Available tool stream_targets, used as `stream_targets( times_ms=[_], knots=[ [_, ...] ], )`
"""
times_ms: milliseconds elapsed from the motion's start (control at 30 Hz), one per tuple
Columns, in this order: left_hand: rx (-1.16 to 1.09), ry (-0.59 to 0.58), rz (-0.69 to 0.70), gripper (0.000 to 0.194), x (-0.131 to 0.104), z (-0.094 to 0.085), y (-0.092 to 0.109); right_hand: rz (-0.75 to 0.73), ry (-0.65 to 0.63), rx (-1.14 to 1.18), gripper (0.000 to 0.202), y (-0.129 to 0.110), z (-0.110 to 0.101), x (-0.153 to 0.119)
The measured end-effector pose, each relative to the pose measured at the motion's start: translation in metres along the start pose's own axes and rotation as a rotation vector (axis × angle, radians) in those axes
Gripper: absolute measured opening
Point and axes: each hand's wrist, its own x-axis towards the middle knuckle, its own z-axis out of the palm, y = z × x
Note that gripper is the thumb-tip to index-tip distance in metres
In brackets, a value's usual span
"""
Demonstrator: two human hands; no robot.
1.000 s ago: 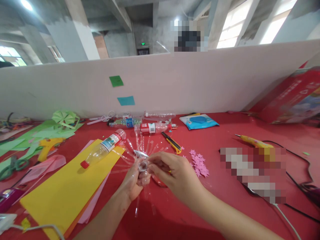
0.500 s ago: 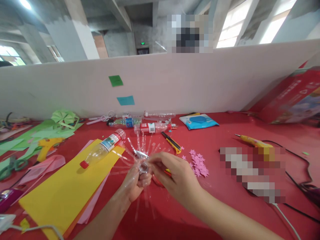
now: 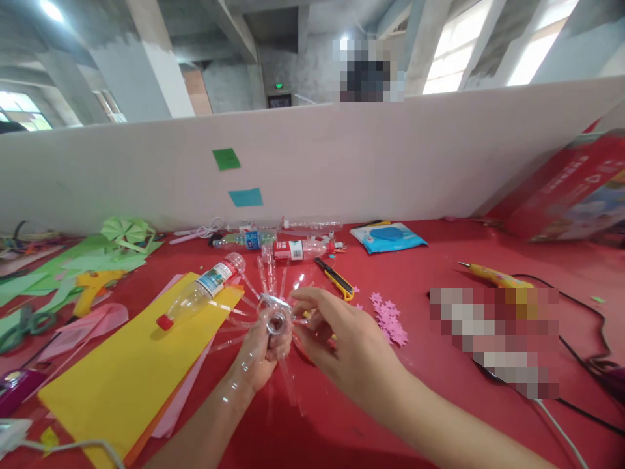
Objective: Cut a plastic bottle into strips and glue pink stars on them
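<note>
Left hand (image 3: 258,357) grips a strip-cut bottle (image 3: 276,322), mouth tipped toward six o'clock; right hand (image 3: 349,335) curls narrowly at its three o'clock, grip unclear.

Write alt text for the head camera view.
A person's left hand grips a clear plastic bottle neck with strips fanning out around it, the right hand close beside it. Around them on the red table are a red-capped plastic bottle partly on yellow paper, a utility knife and pink stars.

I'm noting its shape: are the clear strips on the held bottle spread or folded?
Spread: strips point many ways around the bottle neck in the left hand.
</note>
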Motion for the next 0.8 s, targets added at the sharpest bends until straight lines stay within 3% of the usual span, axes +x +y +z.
stream_targets(
  times_ms=[300,467,633,800],
  knots=[
    [-0.032,-0.087,-0.003,0.032,-0.006,0.009,0.008,-0.079,0.209,-0.109,0.014,-0.008,-0.029,0.004],
    [-0.054,-0.085,0.054,0.029,-0.006,0.009,0.008,-0.004,0.061,-0.036,0.013,-0.012,-0.037,0.006],
    [-0.059,-0.005,0.154,0.030,-0.005,0.009,0.006,0.035,-0.081,0.042,0.013,-0.013,-0.021,0.002],
    [-0.058,0.092,0.158,0.029,-0.007,0.013,0.005,0.090,-0.124,-0.011,0.015,-0.005,-0.002,0.001]
  ],
)
